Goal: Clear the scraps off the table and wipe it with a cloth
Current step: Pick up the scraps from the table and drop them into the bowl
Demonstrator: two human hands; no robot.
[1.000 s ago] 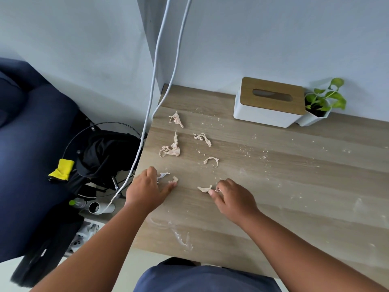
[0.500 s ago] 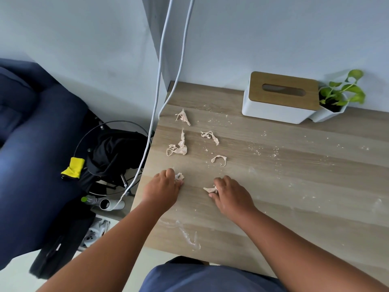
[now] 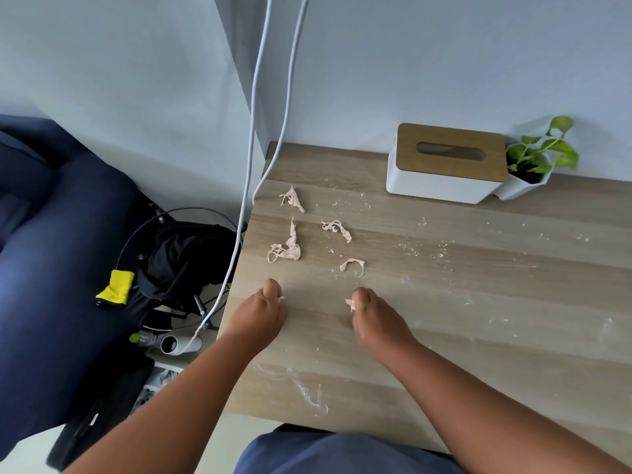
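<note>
Several pale pink scraps lie on the wooden table [image 3: 478, 302] near its left edge: one far scrap [image 3: 292, 199], a long curled scrap [image 3: 287, 249], a twisted scrap [image 3: 337, 229] and a small looped scrap [image 3: 353, 265]. My left hand [image 3: 261, 311] is closed just below them, with a bit of scrap showing at its fingertips. My right hand [image 3: 371, 314] is closed on another small scrap [image 3: 350, 303] that sticks out at its left. Fine white crumbs and smears dot the tabletop. No cloth is in view.
A white tissue box [image 3: 444, 165] with a wooden lid and a small potted plant [image 3: 533, 162] stand at the back against the wall. Two white cables [image 3: 253, 131] hang past the table's left edge. Left of the table are a navy sofa [image 3: 51, 251] and a fan with dark fabric [image 3: 184, 258].
Both hands have closed over the two nearest scraps and picked them up off the table. The view has shifted slightly left.
</note>
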